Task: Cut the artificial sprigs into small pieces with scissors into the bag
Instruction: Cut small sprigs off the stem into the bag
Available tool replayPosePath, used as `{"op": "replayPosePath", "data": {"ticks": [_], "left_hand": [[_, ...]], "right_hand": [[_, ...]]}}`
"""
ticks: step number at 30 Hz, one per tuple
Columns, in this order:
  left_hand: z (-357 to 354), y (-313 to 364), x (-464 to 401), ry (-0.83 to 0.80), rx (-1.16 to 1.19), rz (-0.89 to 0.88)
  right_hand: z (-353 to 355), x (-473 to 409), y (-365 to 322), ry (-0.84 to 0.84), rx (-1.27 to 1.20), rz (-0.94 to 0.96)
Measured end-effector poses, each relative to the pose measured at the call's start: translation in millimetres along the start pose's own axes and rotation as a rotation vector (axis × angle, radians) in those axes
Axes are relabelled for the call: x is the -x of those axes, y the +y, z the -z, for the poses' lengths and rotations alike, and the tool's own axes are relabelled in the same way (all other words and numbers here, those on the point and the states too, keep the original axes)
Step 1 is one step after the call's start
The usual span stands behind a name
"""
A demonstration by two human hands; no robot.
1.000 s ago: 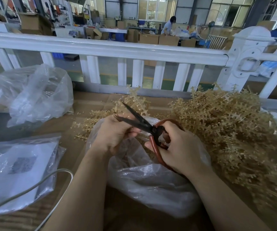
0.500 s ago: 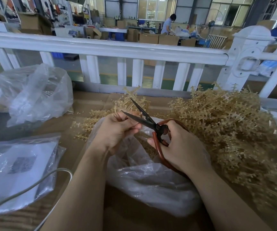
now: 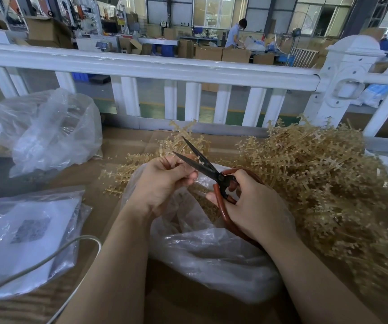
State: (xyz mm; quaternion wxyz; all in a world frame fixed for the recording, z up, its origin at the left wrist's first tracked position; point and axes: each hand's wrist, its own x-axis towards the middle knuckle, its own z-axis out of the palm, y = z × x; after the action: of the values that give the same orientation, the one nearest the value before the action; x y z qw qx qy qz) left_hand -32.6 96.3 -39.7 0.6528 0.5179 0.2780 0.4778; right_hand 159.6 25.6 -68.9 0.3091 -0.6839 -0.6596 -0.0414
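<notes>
My right hand [image 3: 256,206] grips the red-brown handles of black-bladed scissors [image 3: 202,166], whose blades stand apart and point up and left. My left hand [image 3: 162,183] pinches a thin tan sprig piece right at the blades; the piece is mostly hidden by my fingers. Both hands hover over a clear plastic bag [image 3: 211,253] that holds cut tan bits. A big heap of tan artificial sprigs [image 3: 324,183] lies to the right, and a few sprigs [image 3: 127,162] spread behind the bag.
A crumpled clear bag [image 3: 48,132] sits at the left. A flat bag with white sheets [image 3: 24,237] lies at the near left, a pale cable [image 3: 48,258] crossing it. A white railing [image 3: 165,69] borders the cardboard-covered table [image 3: 123,146]. A person works far behind.
The scissors and both hands have shifted slightly up and to the right. The blades stay apart, now angled more steeply upward beside my left fingers.
</notes>
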Motion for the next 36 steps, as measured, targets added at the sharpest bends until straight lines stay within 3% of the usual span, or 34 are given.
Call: {"op": "replayPosePath", "data": {"ticks": [17,22,36], "left_hand": [[3.9,-0.8,-1.0,0.036,0.033,-0.020],[3.3,-1.2,-0.3,0.035,-0.051,-0.048],[1.0,2.3,2.1,-0.008,-0.042,0.011]], "right_hand": [[-2.7,1.2,1.1,0.052,-0.015,0.053],[-4.5,-0.4,1.7,0.058,0.018,0.042],[-1.5,1.5,-0.2,0.064,0.000,0.052]]}}
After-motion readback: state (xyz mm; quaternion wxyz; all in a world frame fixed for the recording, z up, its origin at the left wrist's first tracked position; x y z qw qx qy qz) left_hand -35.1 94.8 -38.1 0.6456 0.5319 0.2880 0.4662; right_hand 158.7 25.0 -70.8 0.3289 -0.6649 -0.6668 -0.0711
